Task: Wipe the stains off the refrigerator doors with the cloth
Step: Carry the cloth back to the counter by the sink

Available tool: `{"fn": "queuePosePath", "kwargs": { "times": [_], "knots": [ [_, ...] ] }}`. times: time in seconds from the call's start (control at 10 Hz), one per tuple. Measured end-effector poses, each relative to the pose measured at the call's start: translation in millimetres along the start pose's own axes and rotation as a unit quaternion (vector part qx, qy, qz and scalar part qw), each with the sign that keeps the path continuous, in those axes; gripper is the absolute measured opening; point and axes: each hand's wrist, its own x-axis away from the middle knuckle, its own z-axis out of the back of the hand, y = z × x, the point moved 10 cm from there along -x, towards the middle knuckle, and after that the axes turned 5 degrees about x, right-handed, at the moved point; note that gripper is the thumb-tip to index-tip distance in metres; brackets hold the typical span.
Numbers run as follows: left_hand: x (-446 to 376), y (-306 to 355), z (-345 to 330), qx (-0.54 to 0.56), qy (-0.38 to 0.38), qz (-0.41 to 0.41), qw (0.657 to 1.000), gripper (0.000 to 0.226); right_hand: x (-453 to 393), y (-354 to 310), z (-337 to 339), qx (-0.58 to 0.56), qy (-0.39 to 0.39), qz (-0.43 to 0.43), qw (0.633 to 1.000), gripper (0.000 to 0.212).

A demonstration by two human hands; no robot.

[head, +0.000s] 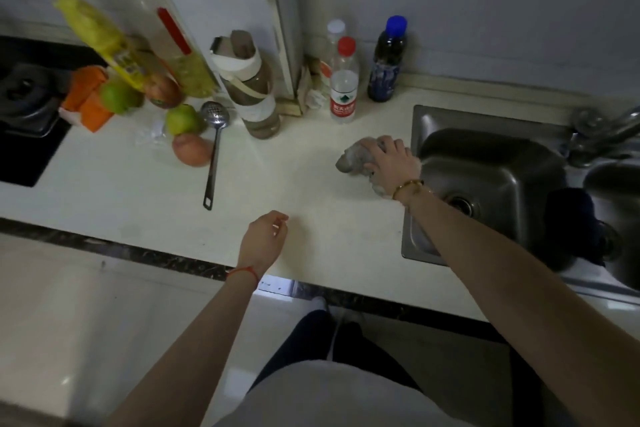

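A crumpled grey cloth [356,158] lies on the pale countertop [277,184] just left of the sink. My right hand [393,161] rests on top of it with the fingers curled around it. My left hand [265,237] hovers over the counter near its front edge, fingers loosely curled and holding nothing. No refrigerator door is in view.
A steel sink [491,184] with a tap [602,132] lies to the right. Along the wall stand a water bottle [343,83], a dark blue-capped bottle [387,61] and a brown jar [252,87]. Fruit [183,120], a slotted spoon [213,149] and a stove [24,107] are left.
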Motion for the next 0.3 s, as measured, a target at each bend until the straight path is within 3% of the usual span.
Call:
{"fn": "queuePosePath", "kwargs": {
  "times": [0.2, 0.3],
  "knots": [
    [-16.2, -0.6, -5.6, -0.029, -0.031, 0.003, 0.999, 0.026, -27.9, -18.8, -38.2, -0.028, -0.096, 0.037, 0.994, 0.052],
    [-23.9, 4.9, -2.4, -0.017, -0.034, 0.005, 0.999, 0.024, -19.6, -15.5, -9.2, -0.094, -0.039, 0.005, 0.995, 0.048]
  ]
}}
